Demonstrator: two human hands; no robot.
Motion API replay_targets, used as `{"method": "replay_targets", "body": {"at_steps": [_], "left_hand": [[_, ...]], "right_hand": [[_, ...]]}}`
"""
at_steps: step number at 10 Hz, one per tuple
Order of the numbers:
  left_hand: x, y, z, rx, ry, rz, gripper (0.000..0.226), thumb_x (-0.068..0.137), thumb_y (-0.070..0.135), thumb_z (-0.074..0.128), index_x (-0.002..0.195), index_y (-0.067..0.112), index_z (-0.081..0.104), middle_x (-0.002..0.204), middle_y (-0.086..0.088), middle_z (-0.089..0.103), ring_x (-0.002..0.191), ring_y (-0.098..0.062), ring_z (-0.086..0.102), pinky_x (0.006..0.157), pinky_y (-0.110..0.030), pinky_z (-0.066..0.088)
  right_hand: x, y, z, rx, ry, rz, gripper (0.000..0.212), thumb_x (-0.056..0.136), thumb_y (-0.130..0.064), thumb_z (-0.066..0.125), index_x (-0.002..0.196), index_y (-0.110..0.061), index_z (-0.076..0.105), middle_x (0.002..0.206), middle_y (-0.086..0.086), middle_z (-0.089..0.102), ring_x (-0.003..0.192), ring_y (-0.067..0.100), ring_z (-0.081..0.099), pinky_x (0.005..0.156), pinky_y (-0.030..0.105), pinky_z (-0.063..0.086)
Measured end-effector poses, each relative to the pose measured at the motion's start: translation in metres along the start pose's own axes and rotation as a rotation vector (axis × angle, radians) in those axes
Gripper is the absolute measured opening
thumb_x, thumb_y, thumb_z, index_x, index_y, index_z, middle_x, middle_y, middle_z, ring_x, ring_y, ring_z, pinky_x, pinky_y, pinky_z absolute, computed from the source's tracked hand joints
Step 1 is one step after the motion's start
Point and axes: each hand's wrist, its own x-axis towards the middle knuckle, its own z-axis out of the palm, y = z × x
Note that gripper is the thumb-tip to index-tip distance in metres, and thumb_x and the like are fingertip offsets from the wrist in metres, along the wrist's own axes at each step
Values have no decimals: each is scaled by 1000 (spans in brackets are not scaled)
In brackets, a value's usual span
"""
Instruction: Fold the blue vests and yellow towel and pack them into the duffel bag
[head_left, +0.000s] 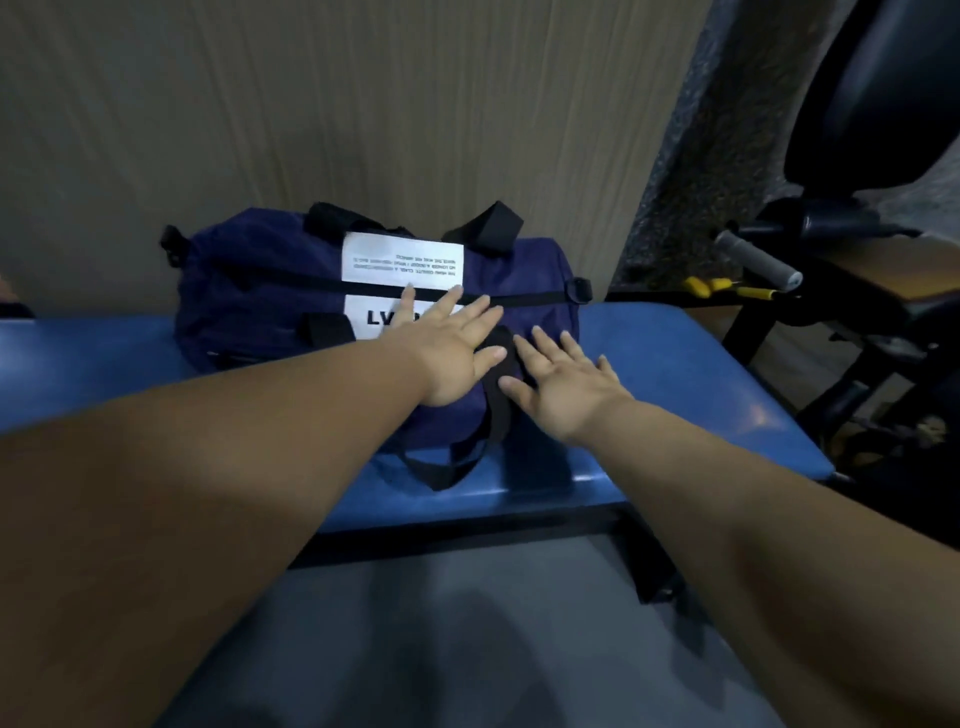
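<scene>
While the bag (249, 291) sits at 12 o'clock on the tabletop (675, 374), its zip (519, 300) appears drawn closed. Left hand (449, 358) rests on the bag's top, grip spread, fingers straight. Right hand (561, 395), at its 4 o'clock, lies likewise spread beside the black strap (452, 467). No vests or towel in view; presumably packed inside, unconfirmed. Judgement: folding and packing look finished, with nothing evident left
</scene>
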Motion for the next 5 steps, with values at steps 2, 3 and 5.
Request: {"method": "replay_targets", "body": {"at_steps": [2, 3, 5], "left_hand": [[89, 19, 9, 189, 131, 154, 69, 94, 62, 12, 152, 29, 0, 161, 11, -2, 147, -14, -9, 113, -60, -10], [125, 49, -6, 334, -108, 60, 86, 84, 77, 12, 153, 26, 1, 161, 6, -1, 148, -21, -6, 114, -59, -8], [149, 117, -54, 348, -477, -31, 83, 89, 73, 9, 152, 19, 16, 158, -7, 21, 144, -33, 20, 112, -50, 18]], "right_hand": [[47, 54, 20, -66, -96, -118, 64, 96, -61, 21, 152, -37, 3, 161, -13, -4, 148, 17, -5, 111, 66, -7], [55, 101, 13, -57, -10, -92, 64, 95, -62, 27, 152, -38, 8, 161, -13, 1, 148, 17, -7, 111, 63, -11], [42, 177, -8, -60, -145, 153, 63, 96, -59, 26, 152, -36, 9, 161, -12, 2, 148, 14, -9, 114, 60, -8]]}}
